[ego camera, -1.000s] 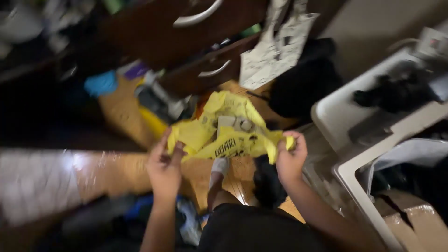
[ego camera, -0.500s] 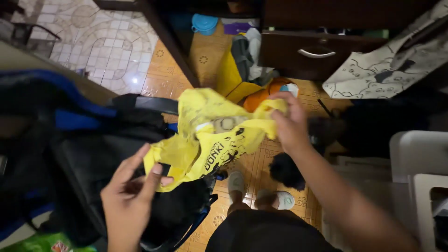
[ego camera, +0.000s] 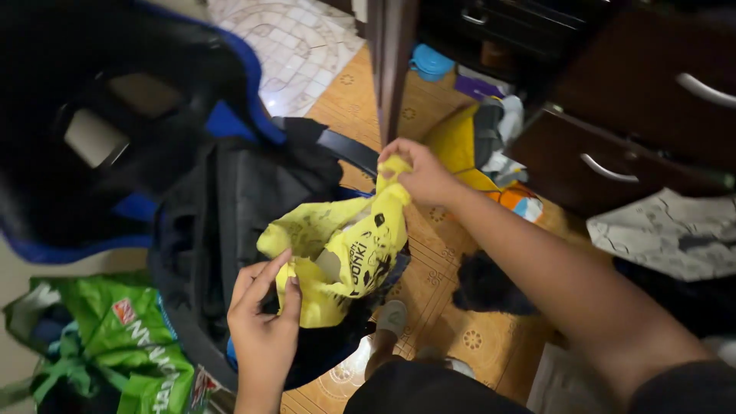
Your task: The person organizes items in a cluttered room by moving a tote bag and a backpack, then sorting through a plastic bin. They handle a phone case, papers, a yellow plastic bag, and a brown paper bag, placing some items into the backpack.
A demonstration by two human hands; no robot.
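A yellow plastic bag (ego camera: 349, 241) with black print hangs crumpled over an open black backpack (ego camera: 230, 230). My right hand (ego camera: 418, 172) pinches the bag's upper end and holds it up. My left hand (ego camera: 264, 318) grips the bag's lower edge between thumb and fingers, just above the backpack's opening. Something pale shows through the bag's plastic, but I cannot make out what it is.
A black and blue chair (ego camera: 115, 115) stands at the left, a green plastic bag (ego camera: 123, 345) below it. Dark wooden drawers (ego camera: 613, 161) with metal handles are at the right. Clothes, a black heap (ego camera: 487, 284) and a patterned cloth (ego camera: 675, 230) lie on the tiled floor.
My view swung left from the drawers to the backpack. Both hands carried the yellow bag over the backpack, and the bag now hangs more upright between them.
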